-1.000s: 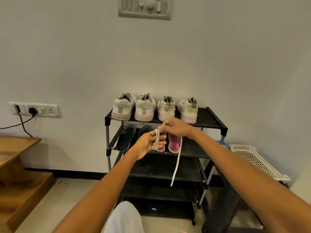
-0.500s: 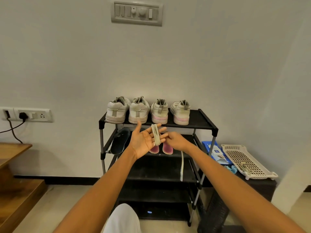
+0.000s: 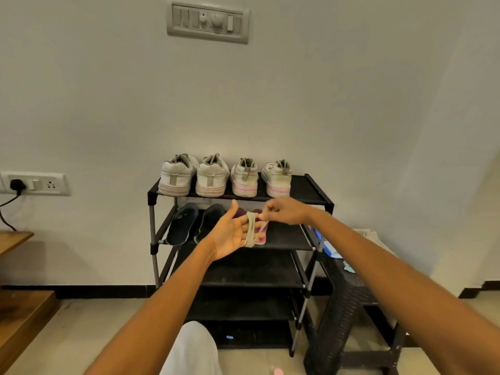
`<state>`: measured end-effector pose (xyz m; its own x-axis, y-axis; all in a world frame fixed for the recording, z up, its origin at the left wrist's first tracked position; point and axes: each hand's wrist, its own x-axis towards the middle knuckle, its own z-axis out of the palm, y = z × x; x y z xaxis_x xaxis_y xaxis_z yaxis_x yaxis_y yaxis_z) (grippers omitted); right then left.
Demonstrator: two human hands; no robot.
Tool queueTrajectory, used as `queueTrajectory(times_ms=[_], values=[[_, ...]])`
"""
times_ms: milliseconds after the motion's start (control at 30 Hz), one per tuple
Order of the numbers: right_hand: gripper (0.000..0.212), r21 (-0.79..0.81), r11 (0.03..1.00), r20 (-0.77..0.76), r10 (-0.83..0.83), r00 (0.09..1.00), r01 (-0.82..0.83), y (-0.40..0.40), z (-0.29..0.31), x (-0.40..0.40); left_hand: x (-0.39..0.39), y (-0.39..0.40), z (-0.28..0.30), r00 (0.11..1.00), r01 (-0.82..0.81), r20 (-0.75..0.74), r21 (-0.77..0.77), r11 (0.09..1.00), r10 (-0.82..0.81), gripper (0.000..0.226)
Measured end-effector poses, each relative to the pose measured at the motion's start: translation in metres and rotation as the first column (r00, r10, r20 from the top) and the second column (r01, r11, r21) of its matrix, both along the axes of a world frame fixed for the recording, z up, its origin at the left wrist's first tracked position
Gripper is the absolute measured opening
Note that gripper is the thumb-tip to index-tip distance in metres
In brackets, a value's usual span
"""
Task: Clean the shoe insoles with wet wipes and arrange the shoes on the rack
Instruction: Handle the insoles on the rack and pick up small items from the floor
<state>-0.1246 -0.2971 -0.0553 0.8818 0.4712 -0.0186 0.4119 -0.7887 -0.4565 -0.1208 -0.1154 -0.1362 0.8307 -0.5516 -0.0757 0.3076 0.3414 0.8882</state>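
A black shoe rack (image 3: 311, 185) stands against the wall. Its top shelf holds two white sneakers (image 3: 194, 177) and two white sneakers with pink soles (image 3: 261, 178), heels toward me. On the second shelf lie two dark insoles (image 3: 181, 224) and two pink insoles (image 3: 263, 238), partly hidden by my hands. My left hand (image 3: 230, 234) is held palm up with fingers spread, and a whitish shoelace (image 3: 250, 230) is wound around its fingers. My right hand (image 3: 284, 211) pinches the loose end of that lace just right of the coil.
A dark wicker side table (image 3: 349, 288) stands right of the rack, with a blue packet (image 3: 328, 247) and a white perforated tray (image 3: 374, 236) on it. Wooden steps (image 3: 19, 307) are at the left. A wall socket with a plugged cable (image 3: 16, 185) is at the left.
The hanging lace tail has been wound up onto my left fingers. My right hand rose from below the coil to its right side. The camera view shifted slightly.
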Motion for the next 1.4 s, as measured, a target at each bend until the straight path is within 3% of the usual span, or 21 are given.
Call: queueTrajectory(times_ms=[200,333,500,700,833,933,1100,1400], values=[[0.018,0.156,0.986,0.051,-0.069,0.996,0.060,0.004,0.011,-0.003,-0.010,-0.004,0.015,0.988,0.143,0.044,0.057,0.988,-0.146,0.069],[0.022,0.411,0.903,-0.022,-0.132,0.991,0.129,0.007,-0.007,-0.008,-0.012,-0.005,0.019,0.983,0.153,0.100,0.012,0.988,-0.153,0.061],[0.021,0.670,0.681,-0.240,-0.176,0.955,0.294,0.013,-0.035,-0.014,-0.012,-0.008,0.013,0.990,0.132,0.065,-0.163,0.978,-0.123,0.055],[0.025,0.814,0.337,-0.505,0.007,0.863,0.473,0.026,-0.046,-0.024,-0.013,-0.026,0.008,0.999,0.042,0.022,-0.319,0.947,-0.037,0.053],[0.029,0.833,0.148,-0.542,0.028,0.840,0.533,0.036,-0.056,-0.024,-0.013,-0.039,0.007,0.993,-0.115,-0.017,-0.398,0.910,0.118,0.048],[0.029,0.843,0.065,-0.534,-0.018,0.845,0.534,0.041,-0.065,-0.022,-0.011,-0.043,0.004,0.981,-0.189,-0.048,-0.432,0.882,0.186,0.050],[0.026,0.860,0.049,-0.502,-0.104,0.859,0.509,0.046,-0.073,-0.024,-0.010,-0.040,-0.001,0.975,-0.222,-0.080,-0.448,0.866,0.209,0.052],[0.015,0.827,0.186,-0.515,-0.126,0.848,0.531,0.033,-0.071,-0.030,-0.010,-0.036,-0.005,0.979,-0.205,-0.109,-0.481,0.853,0.173,0.058]])
